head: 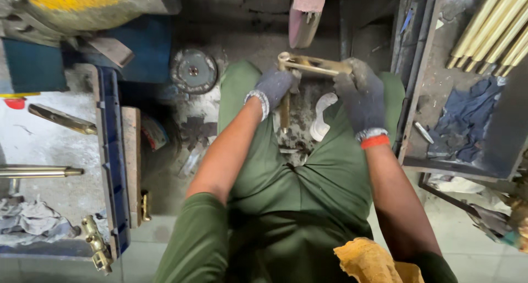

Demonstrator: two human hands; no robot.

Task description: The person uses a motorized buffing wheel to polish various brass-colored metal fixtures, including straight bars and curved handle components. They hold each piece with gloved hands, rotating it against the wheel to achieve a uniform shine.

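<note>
Brass rods [498, 27] run off the top-right edge.

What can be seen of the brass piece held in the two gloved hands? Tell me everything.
The brass piece is a dull yellow metal handle of bent shape: one bar runs roughly level between the hands, and a straight leg hangs down from its left end. The left hand in a grey glove grips the corner; the right hand closes over the other end, hiding it. It is held above the knees, just below a pink wheel.

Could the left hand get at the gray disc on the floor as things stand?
Probably not right away: the left hand is closed on the brass part that the right hand also grips. The gray disc lies uncovered just to its left, so the path looks open once it lets go.
</note>
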